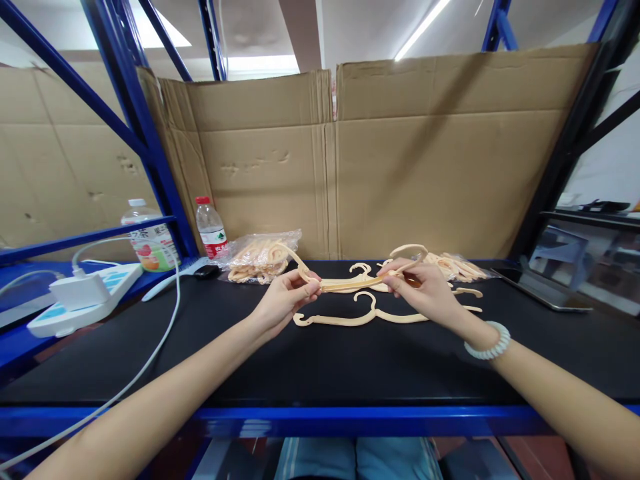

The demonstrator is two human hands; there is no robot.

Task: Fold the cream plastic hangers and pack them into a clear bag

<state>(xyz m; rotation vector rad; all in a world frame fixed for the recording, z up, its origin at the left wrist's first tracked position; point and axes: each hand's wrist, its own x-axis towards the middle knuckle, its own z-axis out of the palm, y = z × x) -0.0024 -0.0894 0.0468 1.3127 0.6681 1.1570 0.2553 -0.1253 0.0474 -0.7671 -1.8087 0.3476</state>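
Both my hands hold one thin beige plastic hanger (350, 283) just above the black table top (320, 360). My left hand (285, 303) pinches its left end, fingers closed. My right hand (425, 290) grips its right end by the curved hook, fingers closed; a white bead bracelet sits on that wrist. Another beige hanger (370, 317) lies flat on the table right under my hands. More hangers (455, 268) lie in a loose pile behind my right hand.
A clear bag of beige hangers (260, 257) lies at the back left, next to a red-capped water bottle (211, 230). A white power strip (83, 297) with a cable and a larger bottle (150, 237) sit left. A tablet (543, 287) lies right. Cardboard walls stand behind.
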